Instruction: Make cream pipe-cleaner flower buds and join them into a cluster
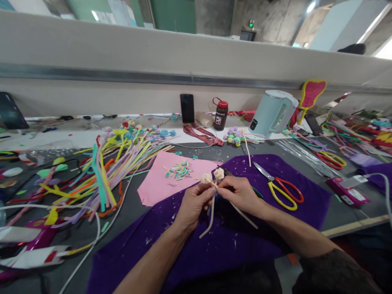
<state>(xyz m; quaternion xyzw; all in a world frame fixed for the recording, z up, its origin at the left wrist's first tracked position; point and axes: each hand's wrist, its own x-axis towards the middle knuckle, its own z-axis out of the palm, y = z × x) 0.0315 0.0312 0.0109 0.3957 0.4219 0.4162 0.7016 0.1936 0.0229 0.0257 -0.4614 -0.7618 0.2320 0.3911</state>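
My left hand point(194, 202) and my right hand point(239, 192) meet over a purple cloth point(214, 245). Together they pinch cream pipe-cleaner flowers point(212, 176), two small rosettes on pale stems. The stems point(211, 218) hang down and out below my fingers. The left fingers grip the stem under the left rosette; the right fingers hold the stem under the right one. Scissors point(283, 190) with yellow and red handles lie on the cloth just right of my right hand.
A pink sheet point(159, 183) with cut pipe-cleaner bits lies beyond my hands. A heap of coloured pipe cleaners point(116, 163) fills the left. At the back stand a phone point(187, 108), a brown bottle point(221, 114) and a pale kettle point(272, 112).
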